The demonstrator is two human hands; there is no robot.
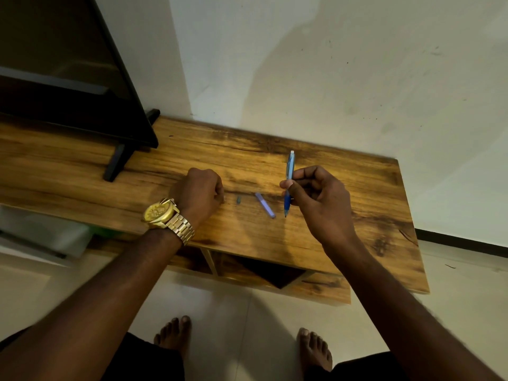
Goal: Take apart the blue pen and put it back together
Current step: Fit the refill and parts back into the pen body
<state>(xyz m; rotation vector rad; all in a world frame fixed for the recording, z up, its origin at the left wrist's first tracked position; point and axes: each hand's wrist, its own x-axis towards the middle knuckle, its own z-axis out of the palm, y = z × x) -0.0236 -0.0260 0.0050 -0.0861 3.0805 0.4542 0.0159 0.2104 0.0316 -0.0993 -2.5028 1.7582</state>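
wooden desk [343,188] against a pale wall, dark tv [68,78] on it. using the blue pen [289,171] as landmark: it is held nearly upright above the desk, tip down, in the right hand [316,199], grip pinching the barrel at mid-length between thumb and fingers. just left of the pen a short lilac tube piece [265,205] lies on the desk; further left a tiny grey-green part [238,199], and past that the left hand [200,193], curled shut knuckles-up with a gold watch [159,214] on the wrist. whether that hand holds anything cannot be told. pen looks light, stiff plastic, slick barrel; the darker rubbery section near the tip is likely the best hold for twisting. small loose parts could roll or get lost. motion blur smears the parts, so what each one is stays unclear.
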